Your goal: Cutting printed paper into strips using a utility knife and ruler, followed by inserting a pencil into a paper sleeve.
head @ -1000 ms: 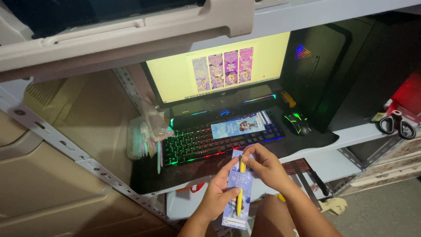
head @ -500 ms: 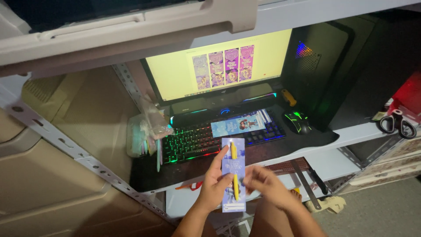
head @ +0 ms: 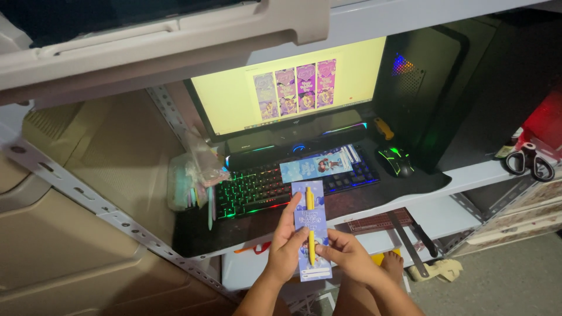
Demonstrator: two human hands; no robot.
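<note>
- Your left hand grips the blue card along its left edge, thumb on the front and fingers folded behind it.
- Your right hand pinches the lower right part of the same card, fingers closed on it just beside the yellow pen.
- The pen lies upright along the middle of the card, its top end near the card's top edge and its tip between your two hands.
- You hold the card upright in the air, near you, in front of the near edge of the desk and just below the keyboard.
- The keyboard glows green and red on its left half; a second blue card lies flat across its right half.
- To the right of the keyboard sits a mouse with green lights, on a dark mat.
- Behind the keyboard stands a monitor showing a yellowish page with four purple card designs in a row.
- A dark computer case stands to the right of the monitor.
- A clear bag of small things sits to the left of the keyboard.
- Scissors lie at the far right on the shelf.
- A metal ruler rests on the lower shelf, just right of your right hand.
</note>
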